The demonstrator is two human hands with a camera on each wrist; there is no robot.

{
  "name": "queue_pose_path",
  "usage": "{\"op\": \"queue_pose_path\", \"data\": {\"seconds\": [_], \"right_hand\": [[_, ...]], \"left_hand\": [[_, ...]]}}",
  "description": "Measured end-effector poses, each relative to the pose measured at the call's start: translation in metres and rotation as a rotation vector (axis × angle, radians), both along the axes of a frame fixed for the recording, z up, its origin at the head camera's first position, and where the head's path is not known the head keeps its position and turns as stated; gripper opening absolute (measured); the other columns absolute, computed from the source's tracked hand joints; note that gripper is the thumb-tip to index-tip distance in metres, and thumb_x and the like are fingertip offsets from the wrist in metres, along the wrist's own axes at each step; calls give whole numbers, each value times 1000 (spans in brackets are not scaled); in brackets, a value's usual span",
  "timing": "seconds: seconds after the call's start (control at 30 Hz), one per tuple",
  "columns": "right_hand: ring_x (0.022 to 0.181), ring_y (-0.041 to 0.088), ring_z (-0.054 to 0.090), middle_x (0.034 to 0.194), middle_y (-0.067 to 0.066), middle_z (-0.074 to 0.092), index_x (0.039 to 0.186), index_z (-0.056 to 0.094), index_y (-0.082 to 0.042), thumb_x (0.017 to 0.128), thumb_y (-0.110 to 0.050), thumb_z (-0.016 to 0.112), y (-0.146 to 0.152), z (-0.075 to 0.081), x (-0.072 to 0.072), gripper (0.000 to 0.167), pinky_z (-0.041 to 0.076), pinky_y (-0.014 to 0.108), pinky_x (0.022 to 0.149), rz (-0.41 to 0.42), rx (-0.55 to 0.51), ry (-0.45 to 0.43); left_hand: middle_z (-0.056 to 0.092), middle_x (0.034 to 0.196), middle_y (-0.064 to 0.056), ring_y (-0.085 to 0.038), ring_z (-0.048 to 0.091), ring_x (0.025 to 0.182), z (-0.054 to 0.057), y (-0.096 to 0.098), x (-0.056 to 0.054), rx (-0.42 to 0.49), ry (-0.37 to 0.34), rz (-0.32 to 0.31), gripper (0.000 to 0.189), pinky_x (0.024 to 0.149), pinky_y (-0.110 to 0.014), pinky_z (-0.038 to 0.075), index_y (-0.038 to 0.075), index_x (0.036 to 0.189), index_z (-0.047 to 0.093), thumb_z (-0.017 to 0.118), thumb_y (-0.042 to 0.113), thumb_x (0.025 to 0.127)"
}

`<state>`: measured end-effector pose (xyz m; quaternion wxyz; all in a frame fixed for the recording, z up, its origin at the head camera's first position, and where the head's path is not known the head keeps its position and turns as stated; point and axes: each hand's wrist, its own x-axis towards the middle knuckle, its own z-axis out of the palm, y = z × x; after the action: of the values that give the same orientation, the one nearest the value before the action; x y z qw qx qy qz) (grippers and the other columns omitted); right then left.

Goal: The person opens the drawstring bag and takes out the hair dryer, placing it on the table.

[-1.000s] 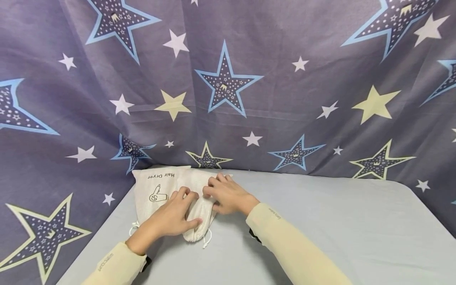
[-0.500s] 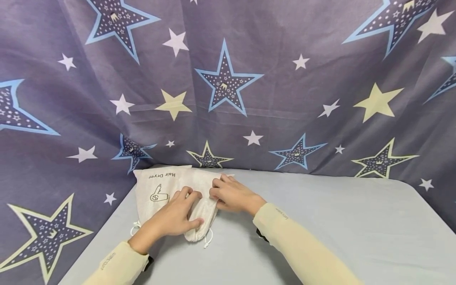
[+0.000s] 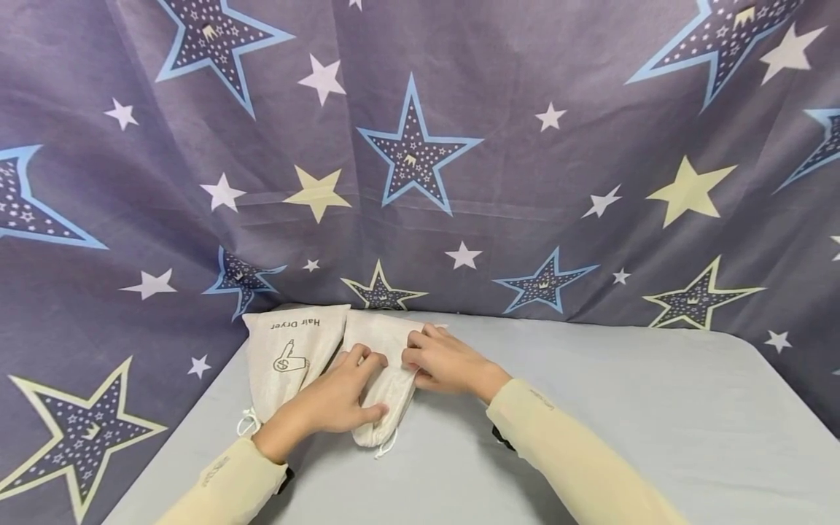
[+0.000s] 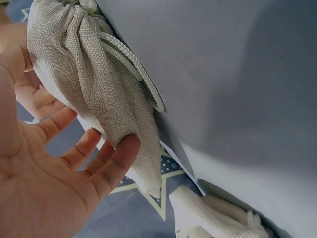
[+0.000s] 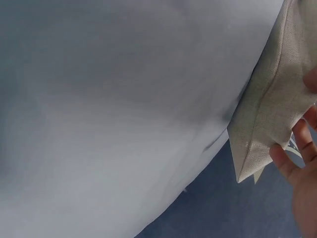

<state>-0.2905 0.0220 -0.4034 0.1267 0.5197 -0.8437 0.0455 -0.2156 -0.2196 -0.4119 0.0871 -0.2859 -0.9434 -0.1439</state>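
Note:
A cream cloth drawstring bag (image 3: 379, 390) lies on the bed-like surface, its gathered end and white cord toward me. My left hand (image 3: 337, 394) holds it from the left, with fingers bent over its top and the thumb near the gathered end. From the other side my right hand (image 3: 449, 361) grips the bag's right edge with curled fingers. In the left wrist view, fingertips rest against the bag's gathered cloth (image 4: 94, 74). The right wrist view shows fingers on a flat corner of the bag (image 5: 265, 114). Its contents are hidden.
To the left lies a second cream drawstring bag (image 3: 275, 379), printed "Hair Dryer" with a dryer drawing, partly behind my left hand. A pale blue-grey cloth surface (image 3: 623, 408) extends right. A purple star-patterned curtain (image 3: 512, 168) hangs behind and at the left.
The held bag has slid to the right together with both hands. A dark gap now shows between it and the hair dryer bag, which stays about where it was.

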Motion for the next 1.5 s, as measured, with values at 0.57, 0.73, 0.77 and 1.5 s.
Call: {"op": "queue_pose_path", "data": {"seconds": [0.57, 0.73, 0.77, 1.5], "right_hand": [[92, 17, 45, 97, -8, 50, 90, 55, -24, 85, -16, 71, 28, -3, 5, 19, 39, 36, 84, -5, -32, 61], [90, 17, 44, 94, -8, 48, 90, 55, -23, 84, -15, 72, 30, -4, 4, 19, 37, 35, 83, -12, -30, 78], [89, 16, 43, 93, -8, 47, 89, 54, -23, 83, -15, 71, 30, -4, 4, 20, 37, 34, 82, -12, -31, 80], [85, 16, 42, 89, -7, 45, 86, 54, -21, 80, -10, 70, 68, -3, 4, 20, 39, 33, 81, 3, -71, 80]], "left_hand": [[46, 120, -7, -25, 49, 102, 2, 23, -5, -5, -65, -39, 61, 85, -43, 49, 14, 133, 52, 77, 39, 83], [46, 115, -5, -20, 46, 96, -1, 25, -7, 18, -34, -69, 59, 81, -38, 46, 13, 129, 53, 79, 37, 81], [46, 114, -5, -19, 45, 94, -2, 26, -8, 26, -24, -80, 59, 80, -37, 45, 12, 127, 54, 80, 36, 81], [46, 109, -4, -18, 44, 92, -1, 58, -17, 29, 15, -179, 55, 82, -37, 44, 12, 125, 55, 79, 34, 81]]}}
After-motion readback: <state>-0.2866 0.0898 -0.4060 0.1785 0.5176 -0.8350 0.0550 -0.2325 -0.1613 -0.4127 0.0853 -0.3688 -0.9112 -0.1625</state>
